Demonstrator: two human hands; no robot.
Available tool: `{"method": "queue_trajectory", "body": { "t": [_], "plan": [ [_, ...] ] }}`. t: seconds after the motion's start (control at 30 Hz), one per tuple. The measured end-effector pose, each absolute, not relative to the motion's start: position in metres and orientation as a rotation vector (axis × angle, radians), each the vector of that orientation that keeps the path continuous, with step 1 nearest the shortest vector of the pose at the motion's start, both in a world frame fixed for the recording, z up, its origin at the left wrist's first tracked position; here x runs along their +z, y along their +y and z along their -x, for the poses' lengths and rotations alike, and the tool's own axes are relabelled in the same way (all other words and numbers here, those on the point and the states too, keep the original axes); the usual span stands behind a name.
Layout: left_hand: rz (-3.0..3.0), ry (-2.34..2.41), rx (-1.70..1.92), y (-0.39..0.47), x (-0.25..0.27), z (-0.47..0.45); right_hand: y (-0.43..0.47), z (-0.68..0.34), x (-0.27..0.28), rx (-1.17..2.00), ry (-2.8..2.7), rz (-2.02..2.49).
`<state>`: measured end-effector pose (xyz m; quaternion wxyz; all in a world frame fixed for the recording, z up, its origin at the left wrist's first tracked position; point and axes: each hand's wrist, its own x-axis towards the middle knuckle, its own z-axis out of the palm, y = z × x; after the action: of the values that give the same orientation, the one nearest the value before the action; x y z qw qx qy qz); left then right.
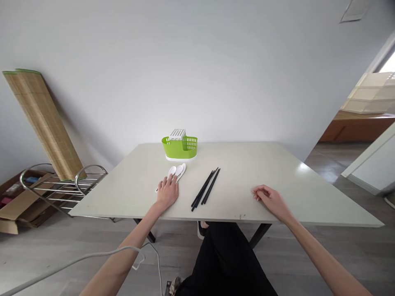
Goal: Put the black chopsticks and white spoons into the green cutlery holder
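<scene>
My left hand (167, 192) lies palm down over the handles of several white spoons (180, 169), its fingers outstretched. The spoons' bowls point away from me, and most of their handles are hidden under the hand. To the right of it, several black chopsticks (211, 187) lie slanted in a loose bundle, untouched. Farther right, my right hand (270, 200) rests on the table with its fingers curled in and nothing visible in them. Behind the spoons stands a green utensil basket (180, 149) on a white base, with a white slotted piece (177, 134) on top.
The pale table (247, 164) reaches the wall at the back. At the left are a rolled bamboo mat (46, 123), a metal rack (70, 189) and an opened cardboard box (21, 205). A white cable (92, 254) crosses low on the left.
</scene>
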<state>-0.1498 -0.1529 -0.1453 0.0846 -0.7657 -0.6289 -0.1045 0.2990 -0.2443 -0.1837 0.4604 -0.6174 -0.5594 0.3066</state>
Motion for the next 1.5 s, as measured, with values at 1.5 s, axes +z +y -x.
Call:
{"method": "queue_trajectory", "body": {
  "t": [1.5],
  "plan": [
    [2.514, -1.895, -0.307, -0.167, -0.081, 0.054, -0.237, -0.202, -0.133, 0.889, -1.284, 1.307]
  ]
}}
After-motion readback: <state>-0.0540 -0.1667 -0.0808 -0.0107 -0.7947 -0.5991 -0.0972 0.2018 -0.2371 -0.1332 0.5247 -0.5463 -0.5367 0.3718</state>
